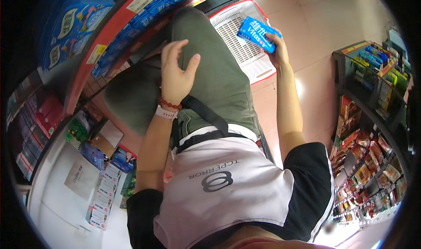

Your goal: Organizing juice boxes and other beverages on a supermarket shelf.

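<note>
My right hand (280,50) grips a blue Vitasoy drink pack (255,32) by its near end, thumb on top. A second edge shows along the pack's far side, but I cannot tell whether more than one carton is held. Beneath it a white plastic basket (245,59) with a red rim stands on the floor, partly covered by my leg. Over my bent green-trousered leg (213,65), my left hand (177,73) holds nothing, its thumb apart from the curled fingers. Blue cartons (139,23) line the shelf ahead to the left.
A red shelf edge (108,32) with price tags runs close along my left. Larger blue packages (77,22) sit on the level above. White boxes (104,194) are stacked at lower left. Across the tiled floor (312,42), a rack (365,170) of packaged goods stands on the right.
</note>
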A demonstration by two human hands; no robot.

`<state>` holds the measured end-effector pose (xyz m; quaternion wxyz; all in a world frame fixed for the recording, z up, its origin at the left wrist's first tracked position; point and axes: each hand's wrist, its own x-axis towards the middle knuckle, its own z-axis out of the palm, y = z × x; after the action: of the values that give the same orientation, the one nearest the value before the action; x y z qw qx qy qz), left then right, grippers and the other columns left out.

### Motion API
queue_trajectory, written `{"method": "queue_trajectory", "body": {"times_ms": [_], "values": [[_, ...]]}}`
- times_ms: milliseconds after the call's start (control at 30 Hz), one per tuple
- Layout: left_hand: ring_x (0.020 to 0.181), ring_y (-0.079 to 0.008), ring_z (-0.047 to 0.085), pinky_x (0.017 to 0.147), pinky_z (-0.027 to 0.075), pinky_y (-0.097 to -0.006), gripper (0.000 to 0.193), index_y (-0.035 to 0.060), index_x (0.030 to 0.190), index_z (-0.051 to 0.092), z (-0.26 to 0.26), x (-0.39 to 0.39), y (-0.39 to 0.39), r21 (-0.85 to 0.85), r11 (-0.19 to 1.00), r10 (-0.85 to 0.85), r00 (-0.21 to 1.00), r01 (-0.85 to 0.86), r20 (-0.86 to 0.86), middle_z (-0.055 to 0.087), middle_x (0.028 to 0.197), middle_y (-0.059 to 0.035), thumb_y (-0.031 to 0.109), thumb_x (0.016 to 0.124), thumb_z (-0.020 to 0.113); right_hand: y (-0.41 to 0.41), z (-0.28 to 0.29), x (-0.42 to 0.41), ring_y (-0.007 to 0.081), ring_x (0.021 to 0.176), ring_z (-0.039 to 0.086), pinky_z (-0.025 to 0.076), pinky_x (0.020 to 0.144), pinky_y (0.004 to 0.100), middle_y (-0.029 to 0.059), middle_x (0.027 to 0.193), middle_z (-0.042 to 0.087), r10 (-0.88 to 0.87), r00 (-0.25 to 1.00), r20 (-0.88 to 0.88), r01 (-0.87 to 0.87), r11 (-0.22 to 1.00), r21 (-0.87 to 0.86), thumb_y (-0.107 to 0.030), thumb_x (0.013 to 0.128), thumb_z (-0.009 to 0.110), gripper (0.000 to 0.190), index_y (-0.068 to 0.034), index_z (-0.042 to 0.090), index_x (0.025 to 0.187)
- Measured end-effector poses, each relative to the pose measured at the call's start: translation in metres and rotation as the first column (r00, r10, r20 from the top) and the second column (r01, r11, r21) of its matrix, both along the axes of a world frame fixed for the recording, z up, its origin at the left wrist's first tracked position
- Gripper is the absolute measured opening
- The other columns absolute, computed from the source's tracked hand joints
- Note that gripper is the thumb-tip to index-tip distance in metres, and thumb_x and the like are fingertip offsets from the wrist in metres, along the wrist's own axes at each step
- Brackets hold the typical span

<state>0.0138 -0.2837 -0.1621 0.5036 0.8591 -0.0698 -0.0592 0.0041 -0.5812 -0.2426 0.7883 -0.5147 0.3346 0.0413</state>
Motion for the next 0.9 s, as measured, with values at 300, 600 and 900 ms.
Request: {"method": "queue_trajectory", "body": {"times_ms": [300, 600, 900], "values": [[0.108, -0.0309, 0.047, 0.091, 0.033, -0.0424, 0.045, 0.0051, 0.113, 0.054, 0.092, 0.092, -0.005, 0.431, 0.86, -0.209, 0.581, -0.274, 0.786, 0.051, 0.117, -0.0148, 0.02, 0.073, 0.07, -0.024, -0.202, 0.0, 0.0451, 0.117, 0.037, 0.037, 0.095, 0.0464, 0.0307, 0.13, 0.028, -0.075, 0.768, -0.636, -0.361, 0.77, -0.527, -0.037, 0.056, 0.071, 0.086, -0.009, 0.035, 0.128], [0.084, -0.0202, 0.062, 0.076, 0.045, -0.0317, 0.016, 0.0083, 0.096, 0.067, 0.093, 0.134, 0.003, 0.657, 0.738, -0.367, 0.727, -0.152, 0.581, 0.066, 0.092, -0.0071, 0.015, 0.082, 0.063, 0.012, -0.257, -0.018, 0.0418, 0.117, 0.038, 0.041, 0.092, 0.049, 0.0249, 0.132, 0.028, 0.04, 0.543, -0.839, -0.743, 0.488, -0.458, -0.042, 0.061, 0.072, 0.09, -0.015, 0.028, 0.134], [0.076, -0.0166, 0.063, 0.071, 0.047, -0.0269, 0.016, 0.005, 0.088, 0.069, 0.083, 0.14, 0.012, 0.656, 0.726, -0.371, 0.684, -0.208, 0.628, 0.068, 0.087, -0.0067, 0.003, 0.073, 0.071, -0.002, -0.306, -0.02, 0.0383, 0.118, 0.037, 0.04, 0.09, 0.0533, 0.021, 0.131, 0.029, -0.009, 0.486, -0.874, -0.765, 0.478, -0.431, -0.048, 0.062, 0.072, 0.086, -0.019, 0.03, 0.131]]}}
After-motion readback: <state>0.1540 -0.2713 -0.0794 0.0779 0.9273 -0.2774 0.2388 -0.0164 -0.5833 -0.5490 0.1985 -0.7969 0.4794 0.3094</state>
